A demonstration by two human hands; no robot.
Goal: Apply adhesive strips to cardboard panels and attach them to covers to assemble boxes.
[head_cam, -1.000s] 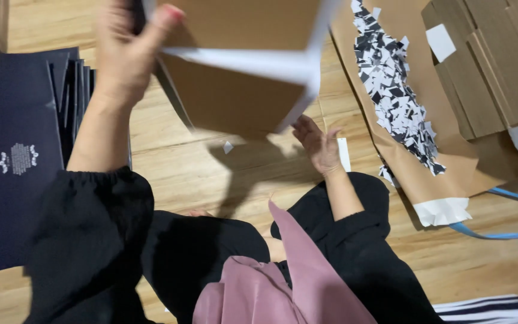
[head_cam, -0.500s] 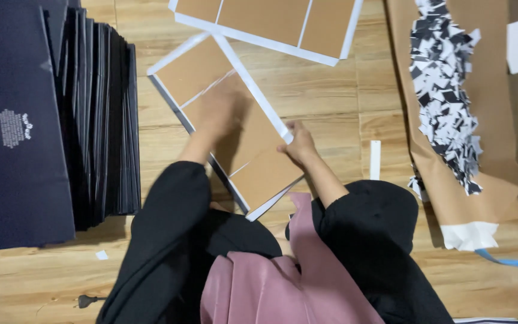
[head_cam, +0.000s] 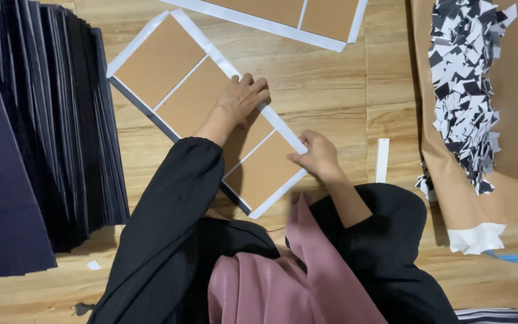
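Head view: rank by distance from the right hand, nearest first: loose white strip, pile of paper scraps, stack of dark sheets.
From the right hand:
1. Loose white strip: on the floor just to its right.
2. Pile of paper scraps: farther right, on the brown paper.
3. Stack of dark sheets: far left, beyond the left hand.

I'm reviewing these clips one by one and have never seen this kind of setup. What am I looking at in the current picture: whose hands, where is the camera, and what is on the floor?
There is no machine here: a camera on a person's head looks down at their own two bare hands. The left hand presses flat on a brown card panel with white edges lying on the wooden floor. The right hand grips that panel's near edge. To the left leans a stack of dark blue sheets; to the right, a heap of paper scraps lies on brown paper. A second panel lies above.
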